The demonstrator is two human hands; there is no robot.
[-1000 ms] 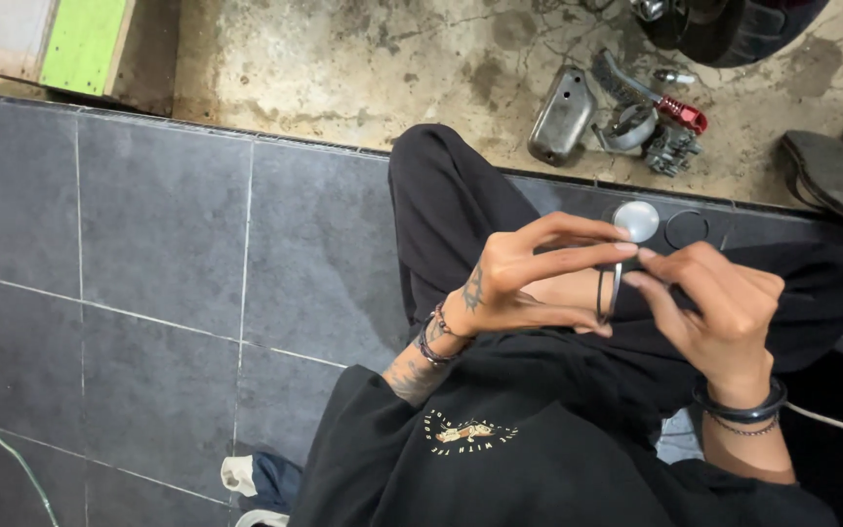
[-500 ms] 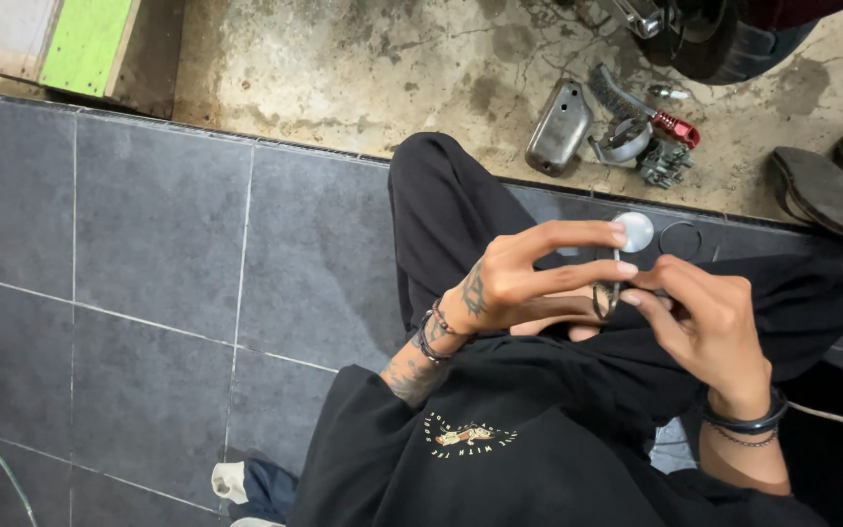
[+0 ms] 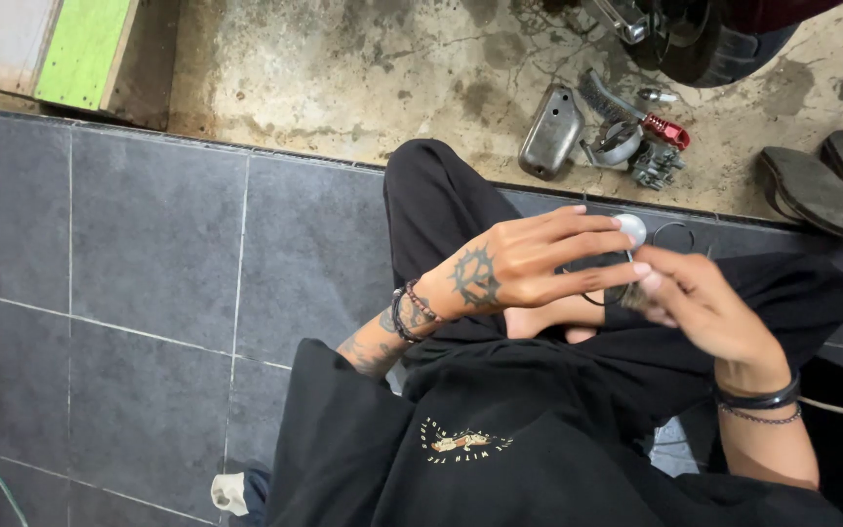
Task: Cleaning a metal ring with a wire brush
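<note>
Where the dark grey tiled floor (image 3: 148,254) meets a strip of stained concrete (image 3: 363,68), a seated person in black clothing is seen from above, one knee (image 3: 431,181) drawn up. At the upper left of the concrete a wooden block with a green face (image 3: 60,49) is set; at the upper right part of a tyre (image 3: 704,44) is visible, and a pair of dark sandals (image 3: 822,185) lies at the right edge. Below the tyre a grey metal cover (image 3: 550,132) is laid beside a small cluster of metal parts, among them a red-handled piece (image 3: 665,130). Over the lap, the left hand (image 3: 529,263), tattooed on its back, is held with its fingers stretched toward the right hand (image 3: 700,307); the fingers of both hands are closed together on a thin dark ring (image 3: 609,283), pinched between the two hands. At the left fingertips a small round silver disc (image 3: 630,230) is seen, possibly resting on the floor just behind rather than being held. A second thin ring (image 3: 675,237) lies beside it on the tiles.
</note>
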